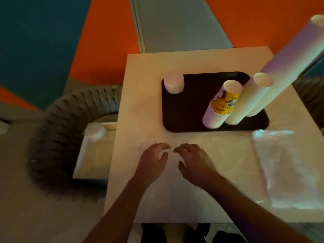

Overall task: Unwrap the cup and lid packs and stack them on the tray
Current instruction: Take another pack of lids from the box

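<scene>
Pale table (140, 71) under tray (192, 123), plastic wrap (289, 169)

Left hand (154, 159): bare, no glove, ring or watch visible.
Right hand (193, 160): likewise bare.
Forearms: both uncovered, no sleeves in view.

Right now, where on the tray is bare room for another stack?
The tray is bare between the short stack at its far left corner and the yellow-printed cup stack. Its right side is crowded with tall white stacks.
</scene>
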The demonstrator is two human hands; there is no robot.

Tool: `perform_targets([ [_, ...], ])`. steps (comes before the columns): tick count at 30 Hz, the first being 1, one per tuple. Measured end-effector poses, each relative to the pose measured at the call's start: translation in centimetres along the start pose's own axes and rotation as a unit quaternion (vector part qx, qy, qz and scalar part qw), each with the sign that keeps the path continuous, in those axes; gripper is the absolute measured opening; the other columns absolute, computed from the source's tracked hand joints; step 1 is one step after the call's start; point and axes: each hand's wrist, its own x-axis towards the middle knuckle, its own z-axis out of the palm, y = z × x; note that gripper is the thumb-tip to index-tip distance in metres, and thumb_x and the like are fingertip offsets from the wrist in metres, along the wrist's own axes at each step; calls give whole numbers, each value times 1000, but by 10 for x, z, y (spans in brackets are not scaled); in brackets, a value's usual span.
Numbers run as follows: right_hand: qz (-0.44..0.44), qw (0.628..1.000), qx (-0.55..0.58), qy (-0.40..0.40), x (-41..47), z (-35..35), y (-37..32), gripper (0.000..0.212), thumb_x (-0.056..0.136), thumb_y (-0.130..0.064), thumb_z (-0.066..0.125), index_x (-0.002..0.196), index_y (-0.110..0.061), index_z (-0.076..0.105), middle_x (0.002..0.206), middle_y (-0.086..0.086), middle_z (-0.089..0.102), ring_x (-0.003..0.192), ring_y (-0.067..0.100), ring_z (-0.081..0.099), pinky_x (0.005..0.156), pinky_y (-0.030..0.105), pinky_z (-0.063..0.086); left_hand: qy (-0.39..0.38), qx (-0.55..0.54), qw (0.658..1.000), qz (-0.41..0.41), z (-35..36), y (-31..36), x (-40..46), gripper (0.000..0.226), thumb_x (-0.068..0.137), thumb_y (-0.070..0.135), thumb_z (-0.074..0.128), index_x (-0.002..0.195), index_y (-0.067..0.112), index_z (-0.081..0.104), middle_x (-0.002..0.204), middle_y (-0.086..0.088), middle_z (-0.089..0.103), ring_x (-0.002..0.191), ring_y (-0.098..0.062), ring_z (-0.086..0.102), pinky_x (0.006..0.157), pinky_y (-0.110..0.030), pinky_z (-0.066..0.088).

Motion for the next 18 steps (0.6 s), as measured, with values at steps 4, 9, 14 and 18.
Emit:
perform_targets([
  [4,-33,999,-9,-37,37,19,-54,50,93,-24,58,142,-26,52,148,-2,47,135,24,44,109,38,42,69,-42,994,-75,-49,-58,-6,24,97,13,57,112,27,69,110,16,66,95,3,60,86,-12,45],
  [9,-44,996,-20,-74,85,40,-105,60,98,-32,56,153,-22,35,162,0,27,147,22,29,114,37,36,148,-137,963,-179,-103,-130,2,20,94,16,62,91,34,68,102,11,69,90,-5,64,78,-10,49],
  [14,-22,993,-41,-107,127,59,-132,78,100,-44,55,162,-22,11,170,1,-1,156,24,8,121,40,27,182,-293,888,-302,-136,-197,35,15,95,14,60,94,25,69,112,-8,70,89,-26,68,81,-39,56],
  [18,6,984,-90,-156,143,73,-144,85,100,-50,53,162,-24,1,169,7,-15,156,32,-8,124,46,17,182,-384,812,-401,-155,-234,72,11,98,22,59,104,14,62,97,-6,60,79,-18,59,69,-30,51],
])
